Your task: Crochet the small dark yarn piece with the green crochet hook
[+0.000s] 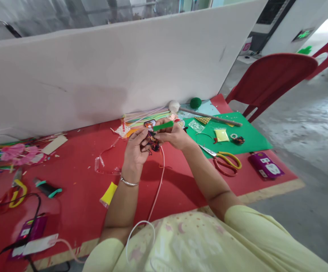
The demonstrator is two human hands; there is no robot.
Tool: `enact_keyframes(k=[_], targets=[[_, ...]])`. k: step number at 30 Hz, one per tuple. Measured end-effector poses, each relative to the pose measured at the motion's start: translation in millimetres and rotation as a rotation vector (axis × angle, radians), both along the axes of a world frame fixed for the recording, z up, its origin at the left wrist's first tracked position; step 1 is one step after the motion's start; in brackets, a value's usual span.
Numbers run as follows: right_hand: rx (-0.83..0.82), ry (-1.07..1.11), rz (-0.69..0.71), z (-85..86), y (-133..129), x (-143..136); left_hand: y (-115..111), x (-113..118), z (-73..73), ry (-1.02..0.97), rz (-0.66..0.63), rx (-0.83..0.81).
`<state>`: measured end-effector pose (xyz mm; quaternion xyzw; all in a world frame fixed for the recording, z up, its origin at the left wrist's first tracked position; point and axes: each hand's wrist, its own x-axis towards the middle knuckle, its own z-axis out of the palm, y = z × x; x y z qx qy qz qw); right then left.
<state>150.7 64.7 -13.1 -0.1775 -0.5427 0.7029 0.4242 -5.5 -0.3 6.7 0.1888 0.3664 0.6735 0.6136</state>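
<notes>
My left hand, with a silver bangle at the wrist, pinches a small dark, multicoloured piece that looks like a tangle of thread or fabric. Its exact kind is too small to make out. My right hand is closed beside it, with a flat bright green strip between thumb and fingers, crossing just above the dark piece. A small picture-like item shows just beyond the left fingertips. From below the hands a pale pink cord runs down towards my lap.
Scissors, a yellow packet and a grey rod lie on the green sheet at right. A purple box sits near the table edge. At left are pliers, a cutter and cables. A white partition stands behind.
</notes>
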Motion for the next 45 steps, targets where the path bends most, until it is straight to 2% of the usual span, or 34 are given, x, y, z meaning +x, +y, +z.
enact_keyframes(k=[6,13,21,25,32,40,45], targets=[[-0.012,-0.015,-0.013,-2.5,0,1,0,2,-0.1,0.018,0.020,0.003],[0.041,-0.030,-0.051,-5.0,1,1,-1,5,-3.7,0.130,0.072,0.086],[0.097,-0.029,-0.019,-8.3,4,3,-1,3,-3.5,0.102,0.032,0.074],[0.076,-0.011,-0.031,-8.5,4,2,0,3,-4.2,0.093,0.039,0.082],[0.071,-0.045,-0.054,-6.2,3,0,0,5,-5.3,0.164,0.069,0.102],[0.165,-0.073,-0.153,-1.1,-2,0,1,4,-6.1,0.200,0.081,0.103],[0.175,-0.071,-0.184,3.8,-6,0,1,2,-5.0,0.223,0.019,0.075]])
